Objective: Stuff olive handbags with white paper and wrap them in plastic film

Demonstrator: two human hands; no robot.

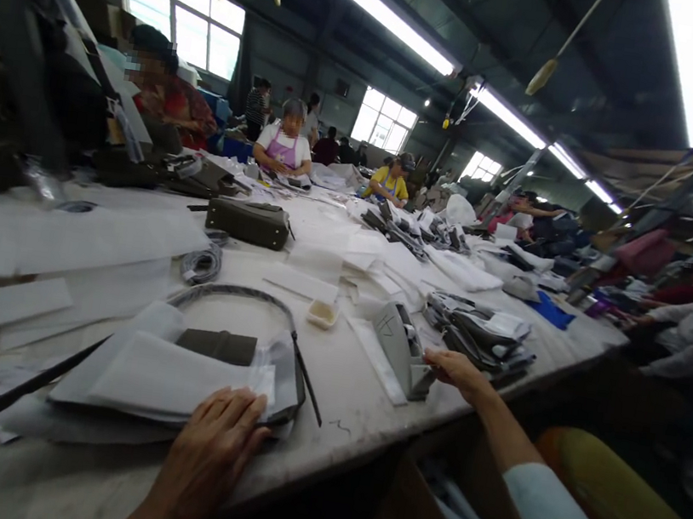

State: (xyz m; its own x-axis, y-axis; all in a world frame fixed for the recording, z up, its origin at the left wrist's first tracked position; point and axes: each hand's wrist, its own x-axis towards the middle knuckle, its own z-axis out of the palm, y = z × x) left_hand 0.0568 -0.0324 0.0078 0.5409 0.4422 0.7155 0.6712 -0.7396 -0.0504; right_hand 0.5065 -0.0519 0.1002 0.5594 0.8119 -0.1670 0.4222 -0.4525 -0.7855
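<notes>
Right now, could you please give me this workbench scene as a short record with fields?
Left hand: fingers resting on white sheets
Partly covered by sheets: dark olive item, apparently a bag
Right hand: fingertips at a grey tool, possibly a tape dispenser
Beyond the sheets: coiled grey cord or strap, small tray
Beyond the right hand: pile of dark pieces
Across the table: person in lilac apron
</notes>
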